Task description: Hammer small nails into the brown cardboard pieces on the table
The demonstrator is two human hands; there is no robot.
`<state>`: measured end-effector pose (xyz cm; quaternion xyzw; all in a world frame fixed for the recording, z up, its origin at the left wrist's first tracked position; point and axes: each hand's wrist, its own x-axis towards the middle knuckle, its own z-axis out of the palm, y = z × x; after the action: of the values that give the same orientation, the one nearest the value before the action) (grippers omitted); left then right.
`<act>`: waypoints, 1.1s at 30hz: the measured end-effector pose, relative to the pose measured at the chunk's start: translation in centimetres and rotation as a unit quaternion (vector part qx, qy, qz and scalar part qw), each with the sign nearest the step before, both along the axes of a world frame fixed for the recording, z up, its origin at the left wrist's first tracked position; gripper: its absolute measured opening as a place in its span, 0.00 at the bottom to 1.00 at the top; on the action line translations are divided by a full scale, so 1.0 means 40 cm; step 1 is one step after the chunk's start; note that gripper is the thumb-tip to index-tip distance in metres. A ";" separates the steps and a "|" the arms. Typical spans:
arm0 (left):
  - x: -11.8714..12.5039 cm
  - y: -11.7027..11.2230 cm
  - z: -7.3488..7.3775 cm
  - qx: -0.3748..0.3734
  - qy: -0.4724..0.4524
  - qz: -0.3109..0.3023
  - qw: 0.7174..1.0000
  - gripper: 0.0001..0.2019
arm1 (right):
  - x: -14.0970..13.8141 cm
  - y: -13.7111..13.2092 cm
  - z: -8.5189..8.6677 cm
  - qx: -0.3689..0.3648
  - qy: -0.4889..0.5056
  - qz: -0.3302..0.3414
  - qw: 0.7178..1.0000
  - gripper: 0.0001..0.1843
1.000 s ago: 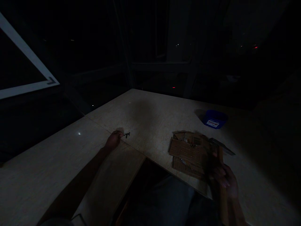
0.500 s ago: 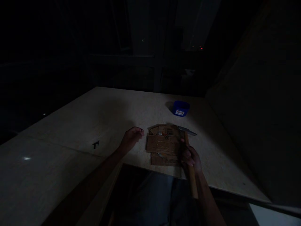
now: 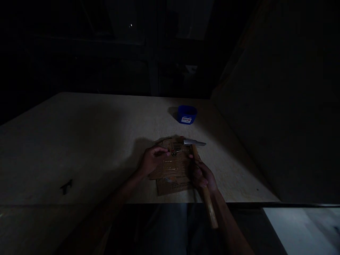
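My right hand is wrapped round the wooden handle of a hammer, whose metal head points away from me over the far right edge of some cardboard. Layered brown cardboard with shiny tape and printing lies at the table's front edge. Over its left part is my left hand, thumb and fingertips pinched together. Whatever those fingers hold, if anything, is too small and dark to make out. Just beyond the fingertips, small dark pieces sit on the cardboard.
A blue plastic tub with a white label stands farther back on the pale table. To the left lies a small dark T-shaped object. A dark wall or panel rises along the right side. The light is very dim.
My left hand has moved from beside the cardboard to over it, still pinched. The hammer stays in my right hand. The camera view has shifted, turning somewhat to the right.
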<state>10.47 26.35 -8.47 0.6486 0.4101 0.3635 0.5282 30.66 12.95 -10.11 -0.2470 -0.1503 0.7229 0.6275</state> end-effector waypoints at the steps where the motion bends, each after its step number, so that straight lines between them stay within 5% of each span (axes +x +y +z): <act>1: 0.003 0.002 -0.004 -0.007 -0.006 -0.005 1.000 0.12 | -0.001 0.000 0.002 -0.004 -0.003 0.001 1.000 0.14; 6: 0.012 0.010 -0.015 -0.019 -0.010 -0.047 0.999 0.12 | -0.005 -0.001 0.006 -0.014 -0.023 -0.011 1.000 0.13; 11: 0.011 0.020 -0.019 0.078 0.026 -0.062 0.995 0.07 | -0.009 -0.001 0.003 -0.007 -0.023 -0.015 1.000 0.16; 21: 0.008 0.032 -0.030 0.137 0.077 -0.089 0.984 0.05 | -0.008 0.000 0.003 -0.008 -0.028 -0.009 1.000 0.16; 33: 0.012 0.027 -0.034 0.154 0.067 -0.106 0.980 0.06 | -0.015 0.002 0.002 -0.016 -0.043 -0.031 0.998 0.21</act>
<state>10.97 27.42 -9.81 0.7845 0.3127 0.3204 0.4291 30.07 13.02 -10.03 -0.2926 -0.1577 0.6942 0.6384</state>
